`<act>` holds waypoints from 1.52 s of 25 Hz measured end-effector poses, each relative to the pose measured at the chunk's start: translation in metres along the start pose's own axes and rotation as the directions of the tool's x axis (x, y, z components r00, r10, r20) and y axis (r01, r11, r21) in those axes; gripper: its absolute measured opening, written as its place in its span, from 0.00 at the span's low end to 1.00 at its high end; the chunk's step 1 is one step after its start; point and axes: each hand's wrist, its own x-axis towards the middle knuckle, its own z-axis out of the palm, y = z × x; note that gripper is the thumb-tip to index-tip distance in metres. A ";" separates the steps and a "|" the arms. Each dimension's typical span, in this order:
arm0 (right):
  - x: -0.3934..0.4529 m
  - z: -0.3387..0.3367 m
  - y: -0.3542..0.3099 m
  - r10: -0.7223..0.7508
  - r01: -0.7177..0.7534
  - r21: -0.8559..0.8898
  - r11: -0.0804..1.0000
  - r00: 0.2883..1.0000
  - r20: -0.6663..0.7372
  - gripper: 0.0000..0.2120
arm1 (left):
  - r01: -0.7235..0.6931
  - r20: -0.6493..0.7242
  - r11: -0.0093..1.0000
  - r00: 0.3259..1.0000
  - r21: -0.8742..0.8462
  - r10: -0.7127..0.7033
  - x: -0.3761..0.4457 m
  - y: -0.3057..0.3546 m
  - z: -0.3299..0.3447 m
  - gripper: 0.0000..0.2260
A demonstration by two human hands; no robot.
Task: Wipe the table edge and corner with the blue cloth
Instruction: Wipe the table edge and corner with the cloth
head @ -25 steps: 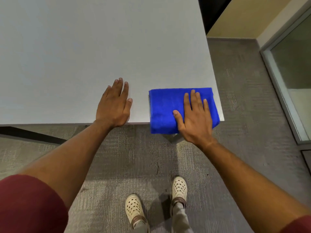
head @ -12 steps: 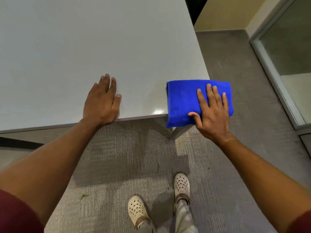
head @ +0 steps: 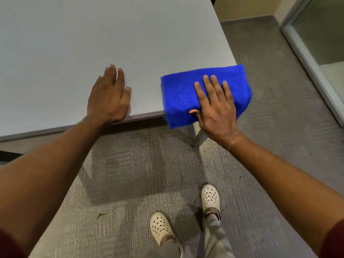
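Grey carpet (head: pixel 141 174) covers the floor under a pale grey table (head: pixel 93 43), whose near edge runs across the view and whose right corner lies under a folded blue cloth (head: pixel 184 95).

The right hand (head: pixel 216 107) lies palm down on the blue cloth, its four fingers straight and slightly spread across the top of the fold, pointing away from the person. The thumb curls over the near face of the cloth, where the fabric hangs down past the table edge, so the hand presses from above and clasps the front at once. The cloth wraps the corner: its left part sits on the tabletop, its near flap drapes below the edge, and its right end sticks out beyond the side of the table over the carpet.

The left hand (head: pixel 109 95) rests flat on the bare tabletop just beside the near edge, fingers straight and close together, holding nothing. It lies near the cloth, with a strip of bare table between the two.

Both forearms reach in from the bottom corners, with a dark red sleeve (head: pixel 333 239) showing at the lower right. Below the table corner a slim grey table leg (head: pixel 199 136) slants toward the floor. Two cream perforated shoes (head: pixel 210 198) stand on the carpet, with grey trouser legs above them. A yellow wall (head: pixel 245 8) and a glass panel (head: pixel 322 34) with a pale frame fill the upper right.
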 end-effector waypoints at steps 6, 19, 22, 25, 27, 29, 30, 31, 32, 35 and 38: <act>0.005 0.002 -0.010 -0.060 0.060 -0.004 0.998 0.996 -0.064 0.29 | -0.021 0.006 1.000 1.000 -0.001 0.021 -0.001 -0.001 -0.002 0.30; -0.002 0.003 -0.001 -0.038 0.050 0.113 0.992 0.994 -0.102 0.27 | -0.018 -0.013 1.000 1.000 0.025 0.019 -0.002 -0.002 0.000 0.28; -0.011 0.000 0.028 0.047 -0.036 0.116 0.993 0.994 -0.099 0.27 | -0.013 -0.011 0.999 1.000 0.036 0.014 -0.004 0.003 0.001 0.27; -0.017 -0.004 0.039 0.103 -0.096 0.136 0.986 0.994 -0.044 0.28 | 0.012 0.000 1.000 1.000 0.024 -0.012 -0.008 0.003 0.000 0.27; -0.014 -0.006 0.031 0.094 -0.089 0.156 0.984 0.995 -0.028 0.28 | 0.011 -0.008 0.999 1.000 0.033 -0.011 -0.008 0.002 0.001 0.28; -0.008 -0.005 0.011 0.047 -0.040 0.167 0.985 0.998 -0.037 0.28 | 0.022 -0.011 0.999 1.000 0.027 -0.022 -0.007 0.004 0.001 0.27; -0.004 -0.003 -0.002 0.023 -0.015 0.167 0.986 0.999 -0.045 0.28 | 0.032 -0.010 0.999 0.999 0.022 -0.032 -0.007 0.006 0.001 0.27; 0.000 -0.001 -0.015 0.003 0.005 0.170 0.986 0.999 -0.052 0.28 | 0.041 -0.014 0.999 0.999 0.016 -0.041 -0.007 0.007 0.002 0.27; 0.002 0.001 -0.025 -0.013 0.023 0.175 0.984 0.998 -0.059 0.28 | 0.046 -0.020 0.999 0.999 0.011 -0.046 -0.008 0.007 0.003 0.26; 0.004 0.007 -0.025 -0.074 0.094 0.206 0.974 0.992 -0.102 0.25 | 0.051 -0.025 0.999 0.998 0.004 -0.051 -0.008 0.005 0.004 0.26; -0.005 0.009 0.009 -0.088 0.115 0.195 0.974 0.986 -0.142 0.21 | 0.041 -0.022 0.999 0.999 0.004 -0.041 -0.008 0.002 0.003 0.27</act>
